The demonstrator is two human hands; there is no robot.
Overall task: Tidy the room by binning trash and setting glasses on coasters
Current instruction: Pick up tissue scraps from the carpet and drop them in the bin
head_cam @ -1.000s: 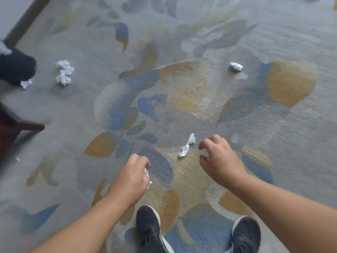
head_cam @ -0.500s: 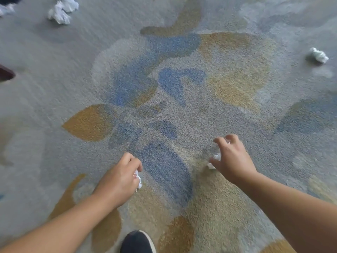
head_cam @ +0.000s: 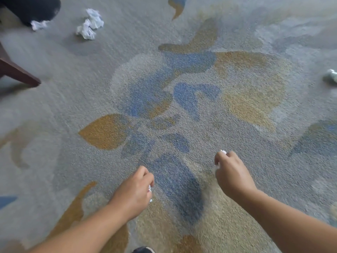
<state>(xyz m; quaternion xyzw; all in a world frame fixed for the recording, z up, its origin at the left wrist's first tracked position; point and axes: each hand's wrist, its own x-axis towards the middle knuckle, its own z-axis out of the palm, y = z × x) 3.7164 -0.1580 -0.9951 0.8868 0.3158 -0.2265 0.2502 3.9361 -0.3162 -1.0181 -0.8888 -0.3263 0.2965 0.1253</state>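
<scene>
While left hand [head_cam: 134,192] and right hand [head_cam: 234,175] each clamp a paper scrap [head_cam: 149,189], more wads [head_cam: 90,24] lie loose on carpet [head_cam: 73,99]; no bin, glasses or coasters seen. Early stage, likely.

We find a carpet [head_cam: 182,99] patterned grey, blue and ochre. On it lie a crumpled paper cluster [head_cam: 90,24] far left, a small scrap [head_cam: 38,25] nearby, a wad [head_cam: 331,76] at right, and a wooden leg [head_cam: 20,73].

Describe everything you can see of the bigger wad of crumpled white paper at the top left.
The crumpled paper is white with greyish creases, seemingly thin tissue, wadded into two lumps pressed together. It lies loose on the grey carpet, touching nothing else, just right of a smaller white scrap.
</scene>
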